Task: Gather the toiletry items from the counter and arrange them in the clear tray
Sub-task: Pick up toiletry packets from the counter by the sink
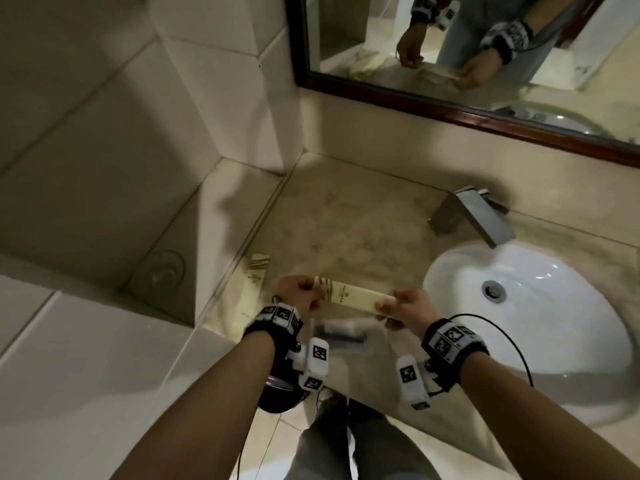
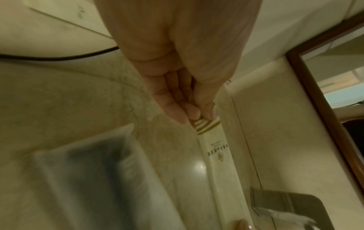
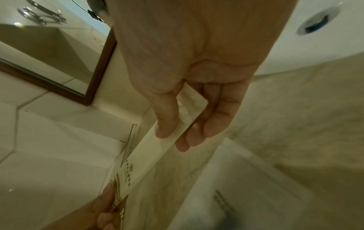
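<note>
A long cream packet (image 1: 356, 296) with gold stripes and a small logo hangs level above the counter, held at both ends. My left hand (image 1: 300, 295) pinches its striped end (image 2: 204, 126). At the plain serrated end (image 3: 189, 109) my right hand (image 1: 405, 308) grips it between thumb and fingers. Below the packet lies the clear tray (image 1: 341, 332), blurred, with something dark inside; it shows as a clear-walled box (image 2: 88, 179) in the left wrist view. A second matching packet (image 1: 252, 291) lies on the counter's left edge.
A white oval sink (image 1: 540, 327) with a chrome drain fills the right side, and a steel faucet (image 1: 474, 216) stands behind it. A dark-framed mirror (image 1: 450, 105) hangs on the wall. A tiled ledge with a round glass object (image 1: 157, 275) is at the left.
</note>
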Motion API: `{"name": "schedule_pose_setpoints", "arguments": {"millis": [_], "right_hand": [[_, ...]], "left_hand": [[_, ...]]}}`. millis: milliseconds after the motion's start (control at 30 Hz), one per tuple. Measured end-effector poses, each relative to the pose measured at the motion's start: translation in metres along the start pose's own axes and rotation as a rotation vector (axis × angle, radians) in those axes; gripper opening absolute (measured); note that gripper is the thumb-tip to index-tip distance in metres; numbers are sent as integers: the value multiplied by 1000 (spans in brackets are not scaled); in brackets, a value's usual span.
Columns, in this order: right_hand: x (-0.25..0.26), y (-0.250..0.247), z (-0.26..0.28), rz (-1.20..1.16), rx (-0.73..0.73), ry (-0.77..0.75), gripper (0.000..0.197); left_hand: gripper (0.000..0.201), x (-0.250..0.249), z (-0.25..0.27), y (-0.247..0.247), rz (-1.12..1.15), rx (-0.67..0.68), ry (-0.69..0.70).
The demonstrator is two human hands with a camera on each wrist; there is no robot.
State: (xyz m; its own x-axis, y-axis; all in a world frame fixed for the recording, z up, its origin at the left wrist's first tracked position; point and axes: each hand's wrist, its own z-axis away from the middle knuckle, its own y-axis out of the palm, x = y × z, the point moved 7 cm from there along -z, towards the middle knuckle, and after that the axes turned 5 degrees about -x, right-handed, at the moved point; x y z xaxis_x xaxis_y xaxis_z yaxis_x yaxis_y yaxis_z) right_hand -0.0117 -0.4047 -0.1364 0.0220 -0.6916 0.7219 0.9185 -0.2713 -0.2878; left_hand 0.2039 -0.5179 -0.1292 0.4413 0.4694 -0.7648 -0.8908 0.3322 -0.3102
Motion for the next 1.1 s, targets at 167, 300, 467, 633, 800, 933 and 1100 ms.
{"name": "schedule_pose_setpoints", "arguments": {"millis": [167,300,467,633,800,933,1100], "right_hand": [[-28,-33,37,-83,22,-14,17],[-63,-82,67,-76,45,-29,18],[-134,-179,106,-81,-61,-19,20],[-217,-297,167,-151,-124,10,15],[-295,-407,213,-251,-264,80,11],[-333,-468,224,-260,-436,116,15],[-350,-523,210,-187,-619,93,25]], "left_hand": [[15,1,41,28,7,21,16],[7,-1,78,75,-25,79,33],[15,7,136,177,-39,135,41],[8,18,212,310,-123,245,87],[11,21,275,427,-269,257,164],[19,15,299,485,-426,271,238],[23,-18,310,539,-643,283,436]]}}
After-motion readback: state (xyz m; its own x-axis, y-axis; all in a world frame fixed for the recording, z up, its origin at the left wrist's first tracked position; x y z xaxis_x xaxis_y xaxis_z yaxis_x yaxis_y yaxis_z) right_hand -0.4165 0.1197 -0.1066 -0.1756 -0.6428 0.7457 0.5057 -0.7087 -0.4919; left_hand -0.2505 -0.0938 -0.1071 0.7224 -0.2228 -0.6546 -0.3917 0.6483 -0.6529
